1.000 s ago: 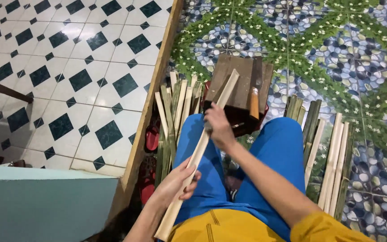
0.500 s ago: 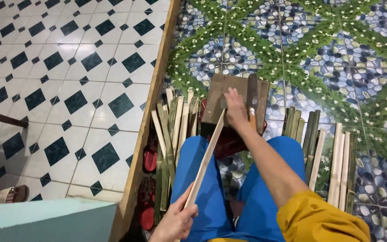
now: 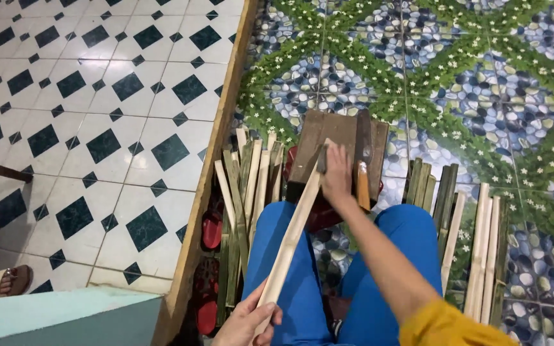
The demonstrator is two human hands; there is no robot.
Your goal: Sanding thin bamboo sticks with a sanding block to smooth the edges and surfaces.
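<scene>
So we've got a long pale bamboo strip (image 3: 290, 234) running diagonally up from our lap, its far end propped on the dark wooden block (image 3: 328, 144) that stands on the pebble-pattern floor (image 3: 482, 77) between our knees. Left hand (image 3: 246, 320) has its fingers wrapped around the near end, low by the left thigh, probably to keep the strip angled and steady. Right hand (image 3: 338, 173) is closed over the top end right where it meets the block, pinning it down. Looks like something small and dark sits under that hand, but we can't tell what it is.

A knife with an orange handle (image 3: 361, 173) lies on the block just beside the right hand, touching or nearly so, handy to reach.

Split bamboo pieces are stacked on both sides: a greenish bundle on the left (image 3: 245, 205) against the wooden threshold (image 3: 216, 160), and a paler bundle on the right (image 3: 476, 250). Red sandals (image 3: 211, 230) peek out under the left pile. Beyond the threshold is checkered tile (image 3: 84, 96).
</scene>
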